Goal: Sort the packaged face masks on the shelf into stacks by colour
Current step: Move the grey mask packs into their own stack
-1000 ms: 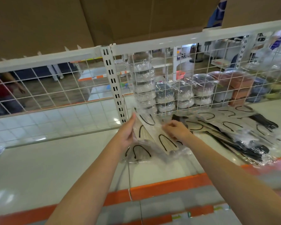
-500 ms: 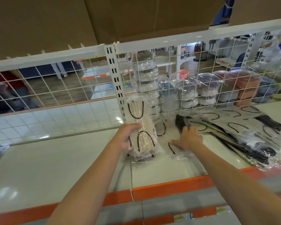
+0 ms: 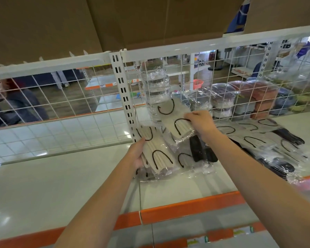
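The orange front edge point(image 3: 190, 206) of the shelf point(image 3: 43, 185) is being crossed by both forearms. On the pale shelf surface, a stack of beige packaged masks point(image 3: 159, 158) is being gripped at its left side by the left hand point(image 3: 137, 154), the fingers being curled around the wrapped bundle, which is being tilted up off the shelf. Just to its right, a black mask pack point(image 3: 199, 149) is being left lying on the shelf among clear wrappers. Slightly farther back, a single beige mask pack point(image 3: 175, 120) is being pinched at its right edge by the right hand point(image 3: 199, 122) and is being held above the stack. To the right, a loose pile of beige and black mask packs point(image 3: 268, 145) is being spread across the shelf. Behind everything, the shelf is being closed off by a white wire grid point(image 3: 61, 104), through which wrapped bowls point(image 3: 222, 101) are being seen. Brown cardboard boxes point(image 3: 61, 24) are being carried overhead.
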{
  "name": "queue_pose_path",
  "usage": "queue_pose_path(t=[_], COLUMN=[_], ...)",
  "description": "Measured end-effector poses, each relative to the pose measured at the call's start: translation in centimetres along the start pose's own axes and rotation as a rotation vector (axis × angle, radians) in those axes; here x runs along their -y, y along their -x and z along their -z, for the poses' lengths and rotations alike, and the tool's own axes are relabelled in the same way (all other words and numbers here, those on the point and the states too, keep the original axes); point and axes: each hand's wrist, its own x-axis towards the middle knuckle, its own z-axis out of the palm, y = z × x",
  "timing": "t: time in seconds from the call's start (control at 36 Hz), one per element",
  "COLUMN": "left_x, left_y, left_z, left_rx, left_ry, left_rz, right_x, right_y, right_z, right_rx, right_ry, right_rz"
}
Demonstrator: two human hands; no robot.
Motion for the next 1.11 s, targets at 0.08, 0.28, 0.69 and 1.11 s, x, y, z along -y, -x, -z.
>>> queue_pose_path(t=[0.08,0.28,0.69,1.11], left_x=[-0.4,-0.8,-1.2,-2.2], left_y=[-0.1,-0.1,0.6,2.1], left_z=[-0.5,0.2,-1.8,1.6], left_rx=[0.002,-0.058,0.242,-0.103], left_ry=[0.019,0.073,0.222,-0.107], left_rz=[-0.028,-0.018,-0.011,-0.105], right_x=[-0.5,-4.2,-1.1,-7.8], right_y=[-0.3,-0.8,1.7,-0.6], right_z=[-0.4,1.3,-1.7,0.5], right_rx=[-0.029,-0.031,0.255,0.291], right_ry=[-0.052,0.607,0.037,0.981], right_rz=[0.000,-0.002,0.122,-0.124])
